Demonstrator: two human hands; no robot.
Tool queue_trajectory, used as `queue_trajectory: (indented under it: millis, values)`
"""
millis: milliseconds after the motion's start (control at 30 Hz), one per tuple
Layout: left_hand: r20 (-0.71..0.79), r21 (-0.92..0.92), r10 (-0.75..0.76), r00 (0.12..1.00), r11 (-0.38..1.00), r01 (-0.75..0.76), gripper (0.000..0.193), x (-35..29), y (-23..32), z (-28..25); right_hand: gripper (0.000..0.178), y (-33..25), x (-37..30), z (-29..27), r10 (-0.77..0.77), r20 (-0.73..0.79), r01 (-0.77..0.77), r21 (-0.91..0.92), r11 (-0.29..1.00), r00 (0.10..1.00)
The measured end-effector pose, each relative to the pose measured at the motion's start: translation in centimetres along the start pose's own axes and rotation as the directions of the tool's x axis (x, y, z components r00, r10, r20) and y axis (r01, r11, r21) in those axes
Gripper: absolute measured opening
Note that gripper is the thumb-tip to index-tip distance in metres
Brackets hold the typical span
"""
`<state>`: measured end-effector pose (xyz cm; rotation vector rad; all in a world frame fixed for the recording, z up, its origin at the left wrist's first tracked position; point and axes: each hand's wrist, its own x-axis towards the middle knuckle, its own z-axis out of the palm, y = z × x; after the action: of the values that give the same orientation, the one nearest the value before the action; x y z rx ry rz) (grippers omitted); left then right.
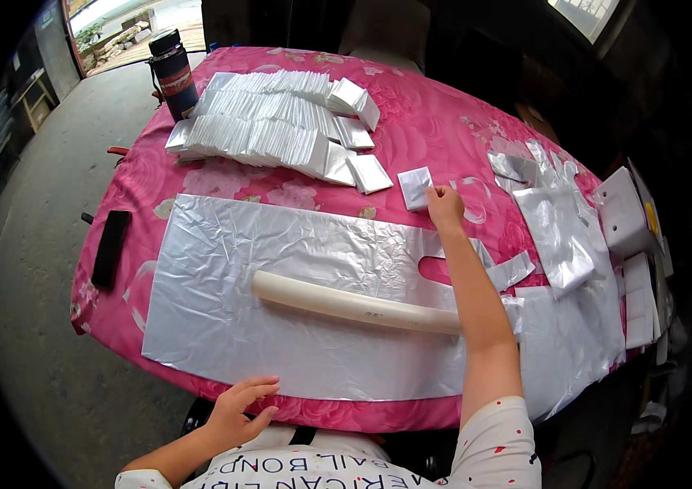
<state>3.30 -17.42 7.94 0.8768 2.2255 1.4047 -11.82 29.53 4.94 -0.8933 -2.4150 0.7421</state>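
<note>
My right hand (447,207) reaches across the table and pinches the lower right corner of a small folded plastic bag (414,187), silvery white and square. My left hand (241,409) is at the near table edge with fingers apart, holding nothing. Between my arms a stack of flat silvery plastic bags (207,269) with cut-out handles lies spread out. A white plastic pipe (346,310) rests across it, its right end hidden behind my right forearm. Beyond, several rows of folded bags (256,122) stand packed together, and one folded bag (369,174) lies at their near right end.
A pink flowered cloth (411,106) covers the table. A dark bottle (171,75) stands at the far left, and a black oblong object (111,249) lies at the left edge. Loose crumpled bags (557,236) and white boxes (624,210) are at the right.
</note>
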Motion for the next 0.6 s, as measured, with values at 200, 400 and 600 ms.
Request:
queue_trajectory:
  millis: [200,400,600]
  values:
    - [0.025,0.005,-0.020,1.000,1.000,0.020,0.033,0.3,0.1,0.0,0.038,0.0,-1.4,-0.5,-0.191,-0.099,0.146,-0.348,0.926,0.977]
    - [0.045,0.050,0.100,0.994,0.994,-0.102,0.034,0.7,0.1,0.5,0.040,-2.5,-12.3,-7.5,-0.537,0.401,0.496,0.210,0.843,0.742]
    - [0.234,0.100,0.170,0.957,0.975,-0.198,0.049,3.4,0.6,2.9,0.037,-0.1,-21.3,-12.0,-0.419,0.475,0.447,0.059,0.892,0.773]
